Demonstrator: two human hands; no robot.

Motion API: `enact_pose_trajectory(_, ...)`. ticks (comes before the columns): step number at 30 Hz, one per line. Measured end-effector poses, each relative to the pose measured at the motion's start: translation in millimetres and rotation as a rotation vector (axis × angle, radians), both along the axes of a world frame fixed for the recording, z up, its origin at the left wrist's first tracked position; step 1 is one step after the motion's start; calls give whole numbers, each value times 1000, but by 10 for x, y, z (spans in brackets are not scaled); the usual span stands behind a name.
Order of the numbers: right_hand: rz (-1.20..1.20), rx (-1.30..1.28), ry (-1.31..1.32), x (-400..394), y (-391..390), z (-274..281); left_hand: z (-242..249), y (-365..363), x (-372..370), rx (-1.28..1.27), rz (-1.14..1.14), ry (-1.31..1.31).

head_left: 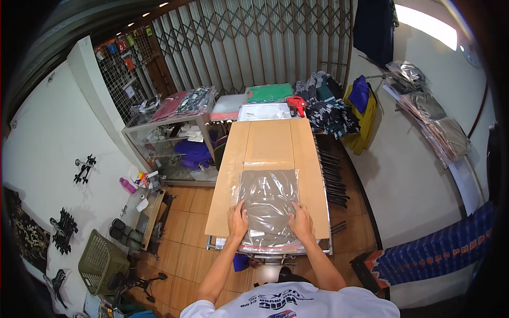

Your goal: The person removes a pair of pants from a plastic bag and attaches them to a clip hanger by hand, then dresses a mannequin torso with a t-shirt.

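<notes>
Head view first, what are the hands doing?

— Both lie flat on a clear plastic bag (268,204) holding a folded brown garment (269,212), at the near end of a long wooden table (270,140). The left hand (238,221) presses on the bag's left edge, the right hand (301,221) on its right edge.

— Fingers?

— Stretched forward and laid flat, slightly spread, palms down on the plastic. Neither hand is pinching or gripping anything; they only press on top.

— Where does the bag sit on the table?

— Centred between the long sides, its near end reaching the table's near edge by the person's body. The far half of the tabletop beyond it is bare wood.

— And past the table?

— At the far end lies a flat white packet (263,112), with a red tool (297,104) just beside it and a green folded stack (269,93) behind. Dark patterned cloths (328,108) are heaped to the right of those. A glass cabinet (169,143) stands to the left of the table, with packed garments on its top.

— Anything on the floor?

— A green basket (101,261) sits low on the left near the wall, well apart from the table. A metal folding gate (260,42) closes the back of the room.
</notes>
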State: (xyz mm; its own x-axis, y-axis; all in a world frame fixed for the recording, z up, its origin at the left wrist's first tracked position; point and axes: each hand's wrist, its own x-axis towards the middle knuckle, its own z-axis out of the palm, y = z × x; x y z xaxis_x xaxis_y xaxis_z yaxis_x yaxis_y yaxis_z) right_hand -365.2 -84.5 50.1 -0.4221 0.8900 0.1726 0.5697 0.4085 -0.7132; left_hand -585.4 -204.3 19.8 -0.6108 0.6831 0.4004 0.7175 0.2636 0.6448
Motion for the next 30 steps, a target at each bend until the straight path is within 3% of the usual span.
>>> enact_pose_trajectory(18, -86, -41, -47, -675, 876, 6, -72, 1021, -712, -72, -22, 8)
enact_pose_trajectory(28, -152, 14, 54, -412, 354, 77, 37, 605, -679, -103, -235, 5)
enact_pose_trajectory(30, -205, 15, 140, -299, 59, 127, 124, 362, -566, -150, -240, 141)
